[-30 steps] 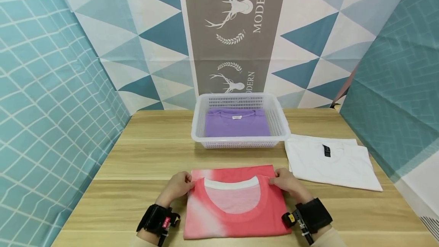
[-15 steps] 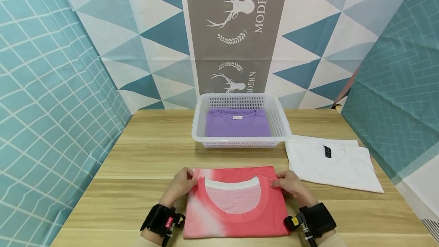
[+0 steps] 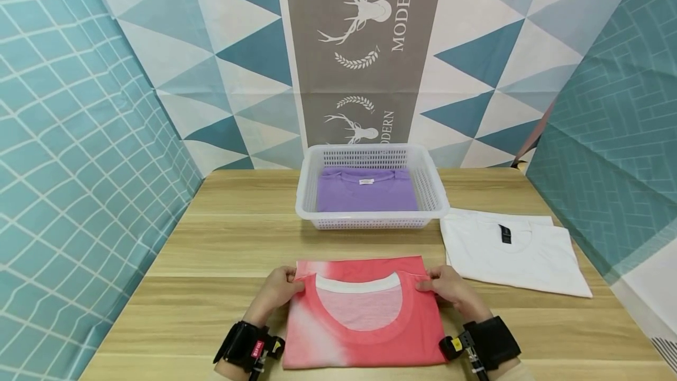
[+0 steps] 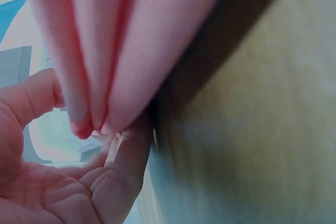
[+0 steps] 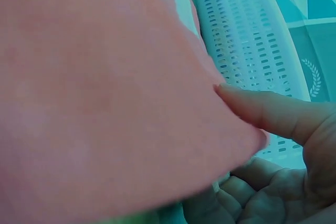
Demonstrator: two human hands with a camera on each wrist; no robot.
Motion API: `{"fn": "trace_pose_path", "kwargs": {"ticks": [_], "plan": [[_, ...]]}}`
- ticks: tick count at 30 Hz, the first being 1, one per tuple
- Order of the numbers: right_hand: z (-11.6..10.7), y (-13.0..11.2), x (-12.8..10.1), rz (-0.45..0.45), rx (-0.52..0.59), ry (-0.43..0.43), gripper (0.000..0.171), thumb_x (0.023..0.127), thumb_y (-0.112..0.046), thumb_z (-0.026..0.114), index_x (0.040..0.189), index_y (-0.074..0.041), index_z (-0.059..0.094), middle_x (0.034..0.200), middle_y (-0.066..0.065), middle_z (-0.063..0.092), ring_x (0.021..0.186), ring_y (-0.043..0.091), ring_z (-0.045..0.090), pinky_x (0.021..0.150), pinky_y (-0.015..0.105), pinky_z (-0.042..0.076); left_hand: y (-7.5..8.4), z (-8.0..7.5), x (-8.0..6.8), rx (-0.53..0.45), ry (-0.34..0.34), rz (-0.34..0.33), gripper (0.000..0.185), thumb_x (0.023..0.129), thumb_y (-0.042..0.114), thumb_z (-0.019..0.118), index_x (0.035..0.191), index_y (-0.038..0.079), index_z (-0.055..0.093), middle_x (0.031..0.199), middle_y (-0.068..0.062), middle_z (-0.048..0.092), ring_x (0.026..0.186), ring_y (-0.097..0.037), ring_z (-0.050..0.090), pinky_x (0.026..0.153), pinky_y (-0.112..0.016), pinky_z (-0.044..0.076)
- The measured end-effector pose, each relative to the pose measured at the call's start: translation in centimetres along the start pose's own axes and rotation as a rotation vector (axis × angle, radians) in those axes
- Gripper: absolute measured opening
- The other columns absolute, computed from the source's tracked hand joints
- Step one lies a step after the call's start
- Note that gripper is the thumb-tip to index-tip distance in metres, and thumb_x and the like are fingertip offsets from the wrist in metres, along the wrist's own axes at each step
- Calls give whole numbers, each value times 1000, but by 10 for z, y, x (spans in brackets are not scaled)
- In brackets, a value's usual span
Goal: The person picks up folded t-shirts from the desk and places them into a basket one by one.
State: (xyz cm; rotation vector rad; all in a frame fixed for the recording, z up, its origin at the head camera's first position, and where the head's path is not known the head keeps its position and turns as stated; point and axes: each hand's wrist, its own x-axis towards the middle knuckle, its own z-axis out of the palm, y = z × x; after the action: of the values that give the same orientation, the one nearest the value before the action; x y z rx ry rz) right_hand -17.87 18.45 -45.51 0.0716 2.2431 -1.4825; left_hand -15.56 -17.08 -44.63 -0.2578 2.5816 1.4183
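Note:
A folded pink and red T-shirt [image 3: 365,322] with a white collar lies near the front edge of the wooden table [image 3: 227,251]. My left hand [image 3: 279,291] grips its left edge near the collar, thumb on top and fingers under the layers [image 4: 100,66]. My right hand [image 3: 446,288] grips the right edge the same way, thumb on top of the fabric [image 5: 105,93] and fingers below. Both wrists wear black straps.
A white plastic basket [image 3: 433,193] with a folded purple shirt [image 3: 366,194] inside stands behind the pink shirt. A folded white shirt [image 3: 513,251] lies at the right. Patterned fabric walls close in the left, back and right sides.
Both hands have drawn slightly toward me along the shirt's edges and the grip has tightened. The shirt itself has hardly moved.

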Motion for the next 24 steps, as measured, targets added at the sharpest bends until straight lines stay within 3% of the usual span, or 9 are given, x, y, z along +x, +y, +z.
{"fn": "trace_pose_path", "kwargs": {"ticks": [5, 12, 20, 24], "plan": [[2, -1, -1, -4, -24, 2, 10, 85, -9, 66, 85, 1, 64, 67, -5, 63, 61, 6, 56, 57, 23, 45, -2, 1, -4, 9, -15, -6, 9, 80, 3, 66, 84, -5, 64, 70, -3, 55, 64, -11, 49, 58, -21, 39], [7, -4, -2, 16, -88, 70, 14, 83, -9, 69, 89, 2, 65, 68, -3, 59, 63, 10, 52, 58, 24, 41, 0, -1, -9, 46, -50, 19, 16, 82, 12, 69, 83, -4, 65, 68, -4, 57, 62, -12, 48, 56, -24, 38], [7, -5, -3, -26, -105, 23, 13, 85, -10, 67, 89, 1, 63, 71, -1, 60, 64, 9, 54, 58, 23, 42, -1, 0, -11, 62, -34, 18, 17, 87, 10, 66, 75, -1, 60, 66, -2, 50, 60, -13, 44, 54, -23, 34], [9, -7, -5, -12, -119, 53, 15, 86, -9, 66, 93, 4, 63, 72, 2, 58, 65, 12, 52, 59, 24, 40, -2, 0, -13, 50, -30, 30, 15, 88, 9, 64, 77, -1, 60, 67, -2, 50, 61, -12, 45, 55, -22, 35]]}}
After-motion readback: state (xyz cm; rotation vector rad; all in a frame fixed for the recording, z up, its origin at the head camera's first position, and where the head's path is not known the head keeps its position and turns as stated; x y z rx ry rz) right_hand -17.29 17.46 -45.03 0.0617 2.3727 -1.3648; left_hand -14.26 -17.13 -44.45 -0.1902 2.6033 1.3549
